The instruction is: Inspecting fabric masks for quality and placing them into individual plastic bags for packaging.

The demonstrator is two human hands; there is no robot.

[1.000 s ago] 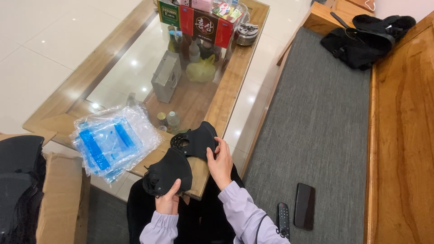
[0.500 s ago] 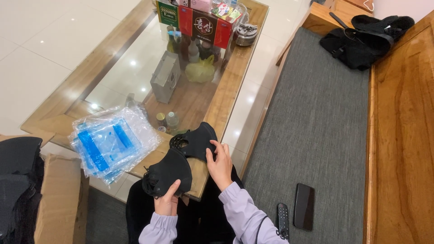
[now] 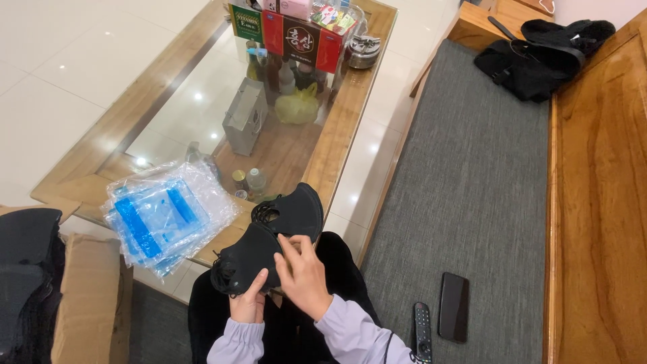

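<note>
Head view, looking down at a seated person's lap. At far left a cardboard box (image 3: 84, 296) stands beside a stack of black fabric (image 3: 27, 269). Next, one pile of clear plastic bags with blue strips (image 3: 165, 216) lies on the glass-topped wooden table (image 3: 337, 135). Two black face masks (image 3: 269, 243), overlapping, run lengthwise from lower left to upper right over the table edge. The left hand (image 3: 248, 303) grips the lower mask; the right hand (image 3: 303, 276) pinches its top edge. One remote (image 3: 422, 330) and one phone (image 3: 453, 315) rest on the grey cushion (image 3: 472, 189).
</note>
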